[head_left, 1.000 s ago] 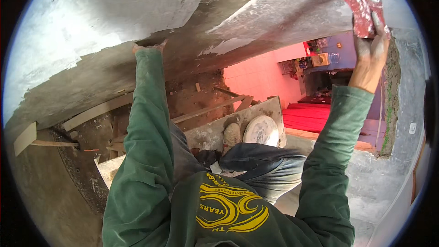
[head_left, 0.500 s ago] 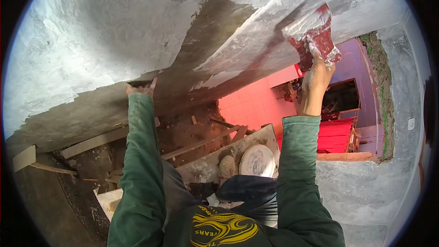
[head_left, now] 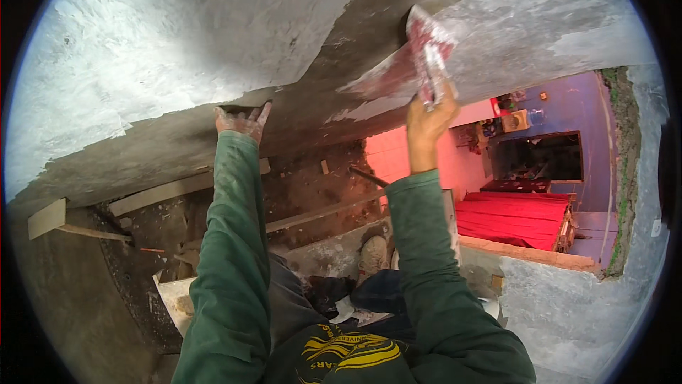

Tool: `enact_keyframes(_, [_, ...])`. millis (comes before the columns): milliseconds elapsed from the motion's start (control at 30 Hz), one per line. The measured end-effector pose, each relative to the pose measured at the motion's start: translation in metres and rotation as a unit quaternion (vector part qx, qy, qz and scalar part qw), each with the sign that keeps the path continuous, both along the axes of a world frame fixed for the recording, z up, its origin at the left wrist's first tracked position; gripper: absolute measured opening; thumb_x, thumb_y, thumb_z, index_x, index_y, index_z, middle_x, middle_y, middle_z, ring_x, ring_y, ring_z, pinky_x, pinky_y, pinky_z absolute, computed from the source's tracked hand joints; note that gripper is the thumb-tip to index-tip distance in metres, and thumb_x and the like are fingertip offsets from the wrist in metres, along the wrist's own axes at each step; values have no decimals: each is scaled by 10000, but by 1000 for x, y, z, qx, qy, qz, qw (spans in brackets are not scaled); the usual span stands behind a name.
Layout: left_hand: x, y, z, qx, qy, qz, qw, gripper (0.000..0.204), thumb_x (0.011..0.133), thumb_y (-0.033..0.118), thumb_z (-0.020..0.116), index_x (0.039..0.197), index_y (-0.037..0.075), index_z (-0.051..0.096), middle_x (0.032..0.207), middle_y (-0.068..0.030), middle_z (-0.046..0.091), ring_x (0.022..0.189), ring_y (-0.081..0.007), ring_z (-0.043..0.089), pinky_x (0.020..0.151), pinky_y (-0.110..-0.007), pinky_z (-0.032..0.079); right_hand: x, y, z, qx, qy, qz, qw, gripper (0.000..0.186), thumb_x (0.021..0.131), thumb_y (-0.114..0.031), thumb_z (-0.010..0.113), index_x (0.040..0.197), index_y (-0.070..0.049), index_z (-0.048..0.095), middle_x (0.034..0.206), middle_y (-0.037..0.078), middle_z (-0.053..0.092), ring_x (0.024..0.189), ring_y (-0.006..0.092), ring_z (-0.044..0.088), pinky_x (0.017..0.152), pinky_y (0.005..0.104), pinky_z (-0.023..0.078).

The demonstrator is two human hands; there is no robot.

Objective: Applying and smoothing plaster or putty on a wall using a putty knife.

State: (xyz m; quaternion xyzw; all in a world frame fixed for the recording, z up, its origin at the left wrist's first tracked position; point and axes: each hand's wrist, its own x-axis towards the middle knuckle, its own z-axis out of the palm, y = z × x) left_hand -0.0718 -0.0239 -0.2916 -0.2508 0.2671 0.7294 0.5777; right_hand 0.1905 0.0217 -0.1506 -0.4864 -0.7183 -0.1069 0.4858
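Observation:
My right hand point(head_left: 432, 122), raised in front of the wall, is closed round a broad scraper point(head_left: 430, 44). Its reddish blade is smeared with white putty and turned almost edge-on, close to the wall surface. Farther left, my left hand point(head_left: 243, 122) is up at the wall with thumb and outer finger spread. A dark flat edge spans between them; I cannot make out what it is. Above both hands, pale grey skim coat point(head_left: 213, 36) covers the wall, and a darker bare strip point(head_left: 355, 36) runs through it.
Below is a board point(head_left: 334, 250) with my shoe point(head_left: 373, 255) on it; my right arm mostly hides a round white container point(head_left: 490, 304). Loose planks point(head_left: 320, 212) lie over the dirt floor. An opening at right shows a red cloth point(head_left: 513, 217) and a purple wall point(head_left: 593, 135).
The scraper has swung left toward the bare strip and turned from blade-face to nearly edge-on. My left hand keeps its place on the wall while the view has shifted.

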Motion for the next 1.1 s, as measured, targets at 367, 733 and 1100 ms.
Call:
enact_keyframes(367, [-2,2,-13,3,-10,11,1000,677,966,536,208,1471,214,-108,1538,-105,-108,1420,-342,1,1090,-585,279,-51,-49,-188,-287,519,18,805,365,845,33,537,1209,21,556,1138,132,625,1039,265,593,913,305,422])
enact_keyframes(733, [4,6,-15,11,-22,1,1000,704,960,553,210,1473,186,-103,1545,-77,-93,1424,-324,14,1107,-538,284,-12,-12,-195,-347,809,154,448,349,781,27,563,1128,-8,557,1121,112,593,1018,259,580,914,405,491])
enact_keyframes(1100, [3,3,-19,8,-50,28,998,766,941,582,296,1478,185,-78,1546,-67,-82,1427,-302,22,1108,-522,290,-39,-12,-34,-347,741,163,552,268,827,20,508,1091,0,548,1062,146,603,973,270,606,836,425,533])
